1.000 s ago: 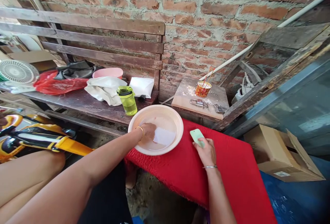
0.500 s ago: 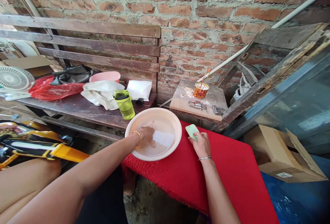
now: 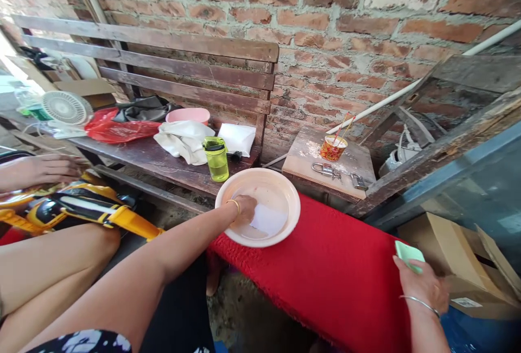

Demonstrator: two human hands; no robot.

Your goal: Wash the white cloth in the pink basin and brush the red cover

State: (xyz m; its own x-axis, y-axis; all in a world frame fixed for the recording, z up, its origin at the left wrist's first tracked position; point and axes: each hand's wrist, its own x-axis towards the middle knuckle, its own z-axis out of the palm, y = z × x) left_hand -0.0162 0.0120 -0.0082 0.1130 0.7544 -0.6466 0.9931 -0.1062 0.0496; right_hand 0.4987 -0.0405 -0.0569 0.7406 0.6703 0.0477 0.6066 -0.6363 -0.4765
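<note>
My left hand [image 3: 246,208], with a gold bangle at the wrist, reaches into a round cream basin [image 3: 295,190] of water. Its fingers point down and are mostly hidden behind the back of the hand. At the far right, my right hand [image 3: 425,282], with a silver bangle, grips a flat pale green object [image 3: 408,254] with rounded corners; its exact kind is unclear. This hand is over the right end of the red cloth [image 3: 342,271], near a cardboard box. The basin rests on the cloth's left end.
A green bottle [image 3: 217,160], white cloth [image 3: 183,139], pink tub [image 3: 189,116], red bag [image 3: 122,128] and fan [image 3: 67,108] are on the wooden bench [image 3: 179,174]. Padlocks [image 3: 323,169] lie on a small table [image 3: 299,149]. Another person's hand [image 3: 44,171] is beside a yellow-black object [image 3: 93,206].
My right hand has moved right with the pale green object, away from the basin. My left hand stays in the basin, its fingers now less visible. Another person's hand has appeared at left.
</note>
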